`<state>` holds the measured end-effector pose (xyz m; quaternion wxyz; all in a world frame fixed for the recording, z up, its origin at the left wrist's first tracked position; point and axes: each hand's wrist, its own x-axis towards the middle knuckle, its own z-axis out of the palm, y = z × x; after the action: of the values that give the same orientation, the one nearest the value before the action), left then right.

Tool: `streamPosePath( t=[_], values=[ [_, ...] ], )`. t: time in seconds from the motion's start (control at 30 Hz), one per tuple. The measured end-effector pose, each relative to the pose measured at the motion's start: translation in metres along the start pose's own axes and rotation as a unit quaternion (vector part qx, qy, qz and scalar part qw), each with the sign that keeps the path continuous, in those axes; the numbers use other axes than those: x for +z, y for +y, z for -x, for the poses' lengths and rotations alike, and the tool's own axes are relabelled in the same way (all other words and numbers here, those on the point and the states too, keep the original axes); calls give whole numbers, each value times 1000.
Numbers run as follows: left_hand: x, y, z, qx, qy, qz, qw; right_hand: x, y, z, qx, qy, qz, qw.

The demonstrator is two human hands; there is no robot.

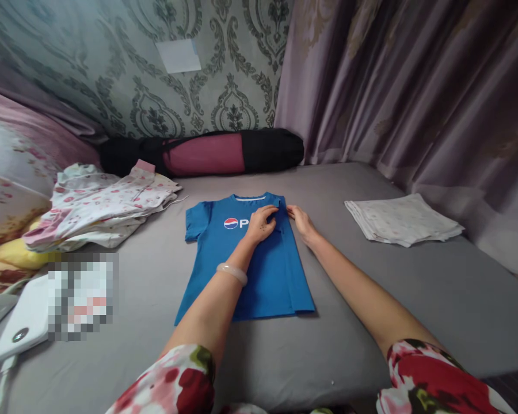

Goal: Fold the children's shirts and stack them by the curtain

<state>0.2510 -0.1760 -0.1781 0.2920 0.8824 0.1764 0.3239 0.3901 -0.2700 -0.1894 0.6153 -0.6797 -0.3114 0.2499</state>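
Observation:
A blue T-shirt (216,270) lies flat on the grey bed sheet, collar away from me. Its front has a round red, white and blue logo and white letters, partly covered by my left arm. The right side is folded inward in a long strip, while the left sleeve sticks out. My left hand (262,223) rests on the shirt near the folded right shoulder, fingers loosely bent over the cloth, thumb apart. Beside the folded edge, my right hand (301,223) has its fingers stretched out, fingertips touching the shirt's shoulder. A pale bangle (232,272) circles my left wrist.
A folded white cloth (403,219) lies to the right. Patterned clothes (99,201) are piled at left, near a white device (28,316) with cables and a blurred patch. A black and maroon long bag (202,154) lies along the wall; curtains (349,86) hang at right.

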Motion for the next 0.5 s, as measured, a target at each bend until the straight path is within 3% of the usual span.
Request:
streamPosePath(
  t=[0.2, 0.3, 0.43, 0.5],
  values=[
    [2, 4, 1, 22, -25, 0, 999, 0, -23, 5, 63, 5, 19, 998],
    [1, 4, 0, 15, 12, 42, 999, 2, -33, 4, 66, 13, 99, 993],
    [0, -2, 0, -108, 140, 18, 984, 6, -40, -3, 61, 41, 228, 971],
    [1, -3, 0, -155, 150, -23, 976, 8, -41, -6, 64, 55, 257, 963]
  ],
)
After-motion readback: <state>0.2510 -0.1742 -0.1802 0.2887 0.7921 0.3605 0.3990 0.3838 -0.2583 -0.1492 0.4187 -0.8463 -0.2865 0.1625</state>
